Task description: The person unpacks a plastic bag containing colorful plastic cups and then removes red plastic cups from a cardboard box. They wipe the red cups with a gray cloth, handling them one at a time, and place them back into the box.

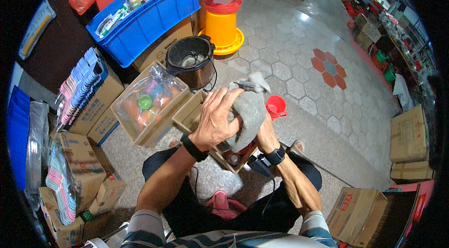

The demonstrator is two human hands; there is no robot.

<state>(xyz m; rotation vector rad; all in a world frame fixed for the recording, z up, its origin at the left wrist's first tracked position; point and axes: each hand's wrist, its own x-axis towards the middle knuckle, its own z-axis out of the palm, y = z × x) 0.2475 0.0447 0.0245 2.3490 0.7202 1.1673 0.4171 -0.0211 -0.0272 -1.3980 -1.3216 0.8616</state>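
Note:
Between my hands is a grey, rounded, soft-looking thing (250, 113), like a downy young bird, though I cannot tell its kind for sure. My left hand (216, 116) lies against its left side, with the fingers curled over its upper part. From the right and below, my right hand (267, 136) grips it; its fingers are mostly hidden behind the grey body. The upper end is blurred. Under my hands stands an open cardboard box (186, 118) with reddish things inside. A black corded device (260, 165) sits at its right edge, beside my right wrist.
A red cup (276, 105) stands just beyond my right hand. Ahead are a dark pot (191, 73), a yellow feeder (221, 30) with a white dome, and a blue crate (145, 26). Left is a box of bagged colourful balls (148, 100). Cartons (358, 215) flank me.

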